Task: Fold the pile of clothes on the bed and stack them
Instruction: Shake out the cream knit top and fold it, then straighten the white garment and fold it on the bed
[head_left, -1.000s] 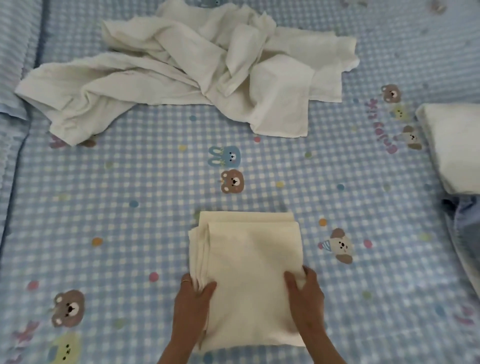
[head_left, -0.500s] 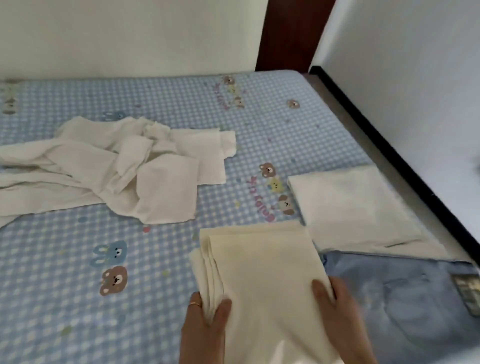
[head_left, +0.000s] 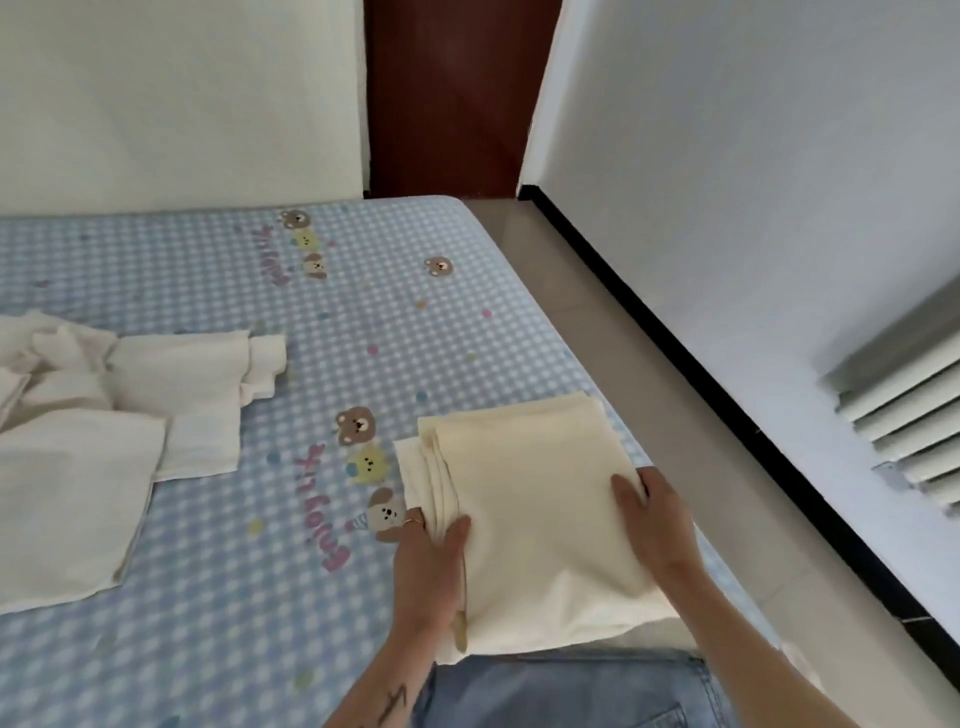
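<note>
I see my left hand (head_left: 427, 566) and right hand (head_left: 655, 525) each gripping a side of the folded cream cloth (head_left: 530, 519), thumbs on top, near the right edge of the checked bed (head_left: 311, 597), with the unfolded white pile (head_left: 119, 415) well apart at left.

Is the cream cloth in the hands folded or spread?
Folded: the cream cloth is a compact rectangle with stacked layers along its left edge.

Unfolded pile (head_left: 104, 441) cut off left.
</note>
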